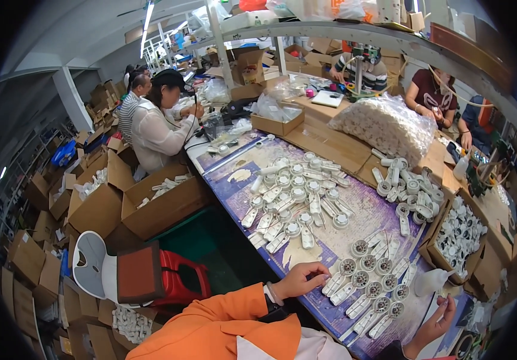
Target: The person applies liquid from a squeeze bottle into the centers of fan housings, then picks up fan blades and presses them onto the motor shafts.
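Observation:
My left hand [299,279] is over the near bench edge, fingers curled and thumb drawn toward the index finger. Its tips are beside the nearest of several white plastic handle pieces [360,278] with round heads, laid in rows, their inner parts exposed. Anything pinched there is too small to make out. At the lower right, my right hand [434,327] is raised with bent fingers close together; what they hold, if anything, cannot be made out. Just beyond it stands a white squeeze bottle [431,282] with a spout. Farther up the bench lies a pile of similar white handle pieces [297,191], heads capped.
A cardboard box of small white and dark parts [459,231] is at the right, below more white handles [411,189]. A large clear bag of white pieces [387,126] lies behind. Left of the bench are a red-and-brown seat [144,275] and open cartons [159,201]. Co-workers sit around.

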